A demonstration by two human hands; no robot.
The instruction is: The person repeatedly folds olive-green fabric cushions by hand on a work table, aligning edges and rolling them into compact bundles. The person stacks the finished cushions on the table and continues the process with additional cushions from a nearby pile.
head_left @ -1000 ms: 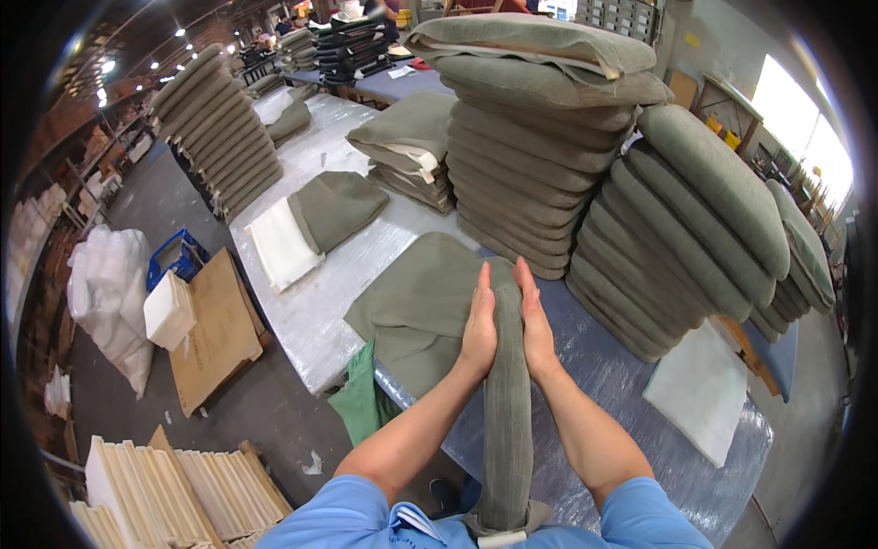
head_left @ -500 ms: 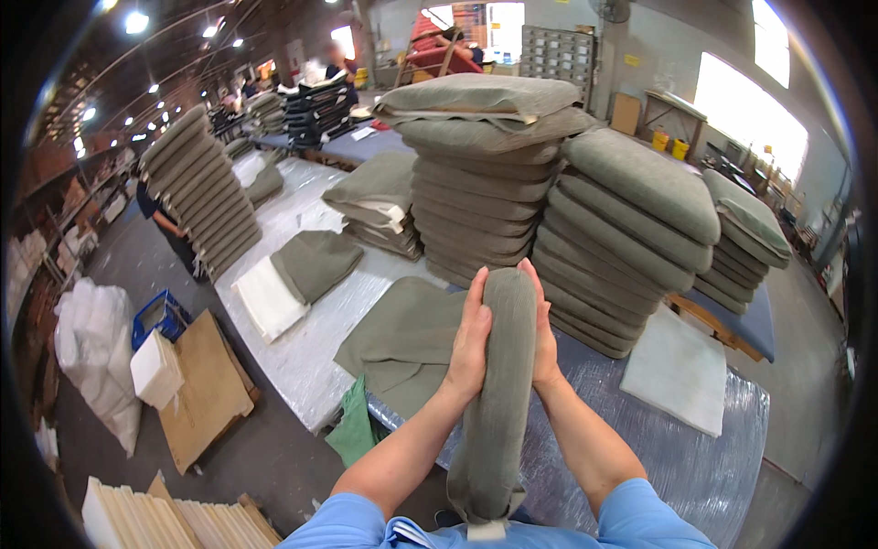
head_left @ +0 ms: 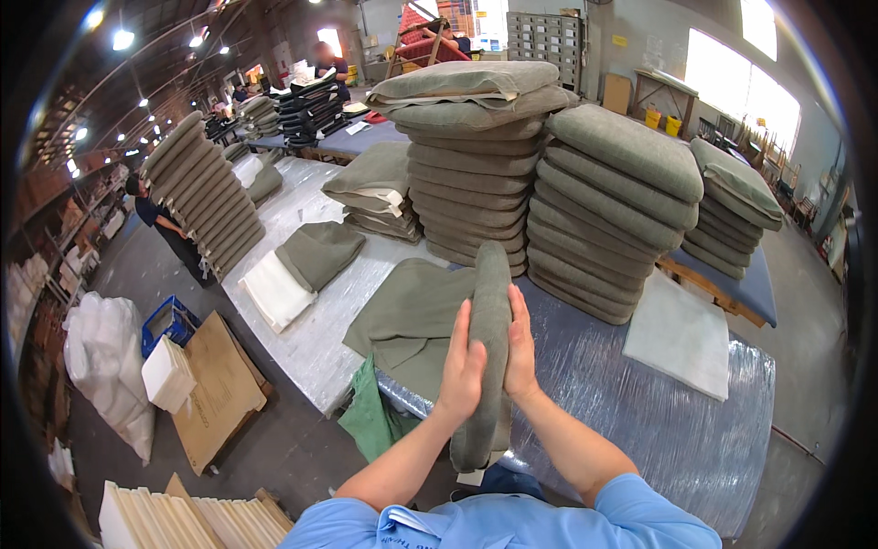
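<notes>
- At the near edge of the tabletop (head_left: pixel 631 430), head view: your left hand (head_left: pixel 464 371) and right hand (head_left: pixel 520 352) lie flat on opposite faces of a grey-green cushion (head_left: pixel 494 311), gripping it by palm pressure, fingers extended.
- The cushion stands narrow side up between them, probably so that both faces can be pressed evenly.
- Beyond, the tall stack (head_left: pixel 471 183) and right-hand stack (head_left: pixel 608 210) consist of cushions laid flat, presumably for stability; the loose fabric (head_left: pixel 407 311) lies just left, seemingly within easy reach.
- Compared with half a second earlier, the cushion's lower end sits farther from your shirt (head_left: pixel 430 522), and its top now rises past your fingertips.
</notes>
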